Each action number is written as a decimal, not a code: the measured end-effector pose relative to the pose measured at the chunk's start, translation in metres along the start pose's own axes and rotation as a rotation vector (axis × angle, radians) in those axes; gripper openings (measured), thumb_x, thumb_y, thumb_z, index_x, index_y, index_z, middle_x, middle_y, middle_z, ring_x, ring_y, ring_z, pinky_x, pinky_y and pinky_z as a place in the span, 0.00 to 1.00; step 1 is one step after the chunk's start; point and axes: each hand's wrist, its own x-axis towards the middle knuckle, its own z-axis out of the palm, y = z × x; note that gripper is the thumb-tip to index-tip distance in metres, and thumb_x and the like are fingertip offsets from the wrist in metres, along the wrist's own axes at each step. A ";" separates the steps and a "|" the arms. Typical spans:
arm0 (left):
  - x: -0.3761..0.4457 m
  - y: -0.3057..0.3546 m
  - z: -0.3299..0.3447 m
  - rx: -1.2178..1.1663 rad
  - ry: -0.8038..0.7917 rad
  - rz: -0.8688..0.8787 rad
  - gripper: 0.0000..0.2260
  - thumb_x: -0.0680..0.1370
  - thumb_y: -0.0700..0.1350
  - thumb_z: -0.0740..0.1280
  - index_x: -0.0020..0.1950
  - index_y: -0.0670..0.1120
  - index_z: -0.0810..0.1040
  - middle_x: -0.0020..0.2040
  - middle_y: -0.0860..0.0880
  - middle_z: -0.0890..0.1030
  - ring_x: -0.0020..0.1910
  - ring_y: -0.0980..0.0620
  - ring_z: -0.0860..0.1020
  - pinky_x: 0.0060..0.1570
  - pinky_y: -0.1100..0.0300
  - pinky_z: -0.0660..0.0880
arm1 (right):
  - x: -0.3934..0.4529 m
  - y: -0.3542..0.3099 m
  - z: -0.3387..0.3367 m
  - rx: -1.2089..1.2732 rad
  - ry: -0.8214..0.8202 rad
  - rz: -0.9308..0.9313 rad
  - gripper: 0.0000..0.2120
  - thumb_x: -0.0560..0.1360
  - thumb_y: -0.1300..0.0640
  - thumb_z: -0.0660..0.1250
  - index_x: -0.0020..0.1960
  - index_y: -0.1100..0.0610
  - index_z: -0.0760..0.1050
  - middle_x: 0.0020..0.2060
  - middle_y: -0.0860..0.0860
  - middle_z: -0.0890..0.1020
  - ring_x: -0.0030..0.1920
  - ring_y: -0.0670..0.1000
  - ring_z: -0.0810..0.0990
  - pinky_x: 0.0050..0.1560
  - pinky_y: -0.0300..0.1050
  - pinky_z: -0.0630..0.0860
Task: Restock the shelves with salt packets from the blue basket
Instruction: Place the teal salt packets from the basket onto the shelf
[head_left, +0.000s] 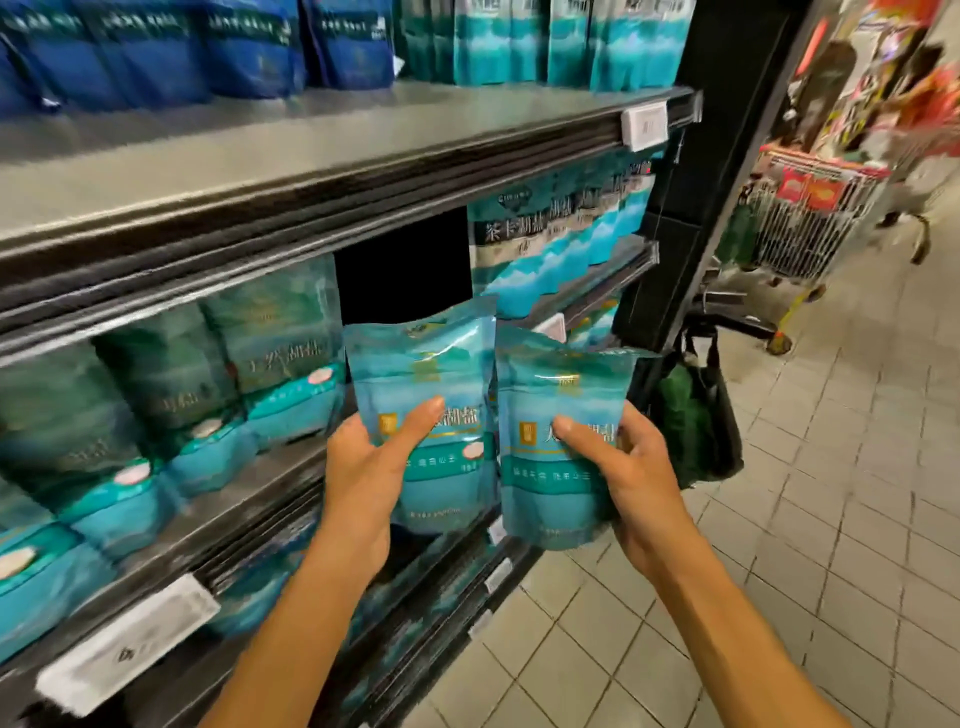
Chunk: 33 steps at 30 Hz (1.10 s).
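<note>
My left hand (363, 467) grips a teal salt packet (431, 374) upright, thumb across its front. Beside it, my right hand (623, 467) grips a second teal salt packet (561, 395), thumb on its label. Both packets hover in front of the middle shelf (249, 499), just below a dark gap (402, 270) between rows of matching packets (275, 353). The blue basket is not in view.
More teal packets (550, 244) stand right of the gap. Dark blue bags (249, 47) fill the upper shelf. A black bag with green contents (696, 415) hangs at the shelf end. A wire shopping cart (800, 218) and a person stand in the tiled aisle at right.
</note>
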 end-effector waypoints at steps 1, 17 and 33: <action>0.009 0.002 0.003 -0.001 0.011 0.008 0.12 0.70 0.52 0.77 0.53 0.57 0.86 0.54 0.50 0.87 0.53 0.49 0.86 0.45 0.53 0.84 | 0.013 0.000 0.000 0.003 -0.008 -0.007 0.17 0.69 0.56 0.78 0.57 0.55 0.82 0.53 0.53 0.87 0.52 0.54 0.87 0.45 0.44 0.83; 0.109 0.014 0.083 0.148 0.316 0.133 0.16 0.69 0.55 0.79 0.54 0.51 0.86 0.53 0.48 0.87 0.52 0.48 0.86 0.43 0.58 0.82 | 0.217 -0.024 -0.016 0.105 -0.533 0.191 0.18 0.63 0.59 0.79 0.52 0.57 0.82 0.50 0.57 0.88 0.48 0.56 0.87 0.43 0.49 0.83; 0.122 0.033 0.066 0.428 0.749 0.087 0.13 0.74 0.39 0.74 0.31 0.48 0.79 0.25 0.58 0.78 0.27 0.59 0.74 0.26 0.64 0.72 | 0.229 -0.014 0.063 0.014 -0.774 0.121 0.10 0.67 0.66 0.79 0.45 0.58 0.83 0.42 0.53 0.88 0.41 0.53 0.88 0.39 0.46 0.84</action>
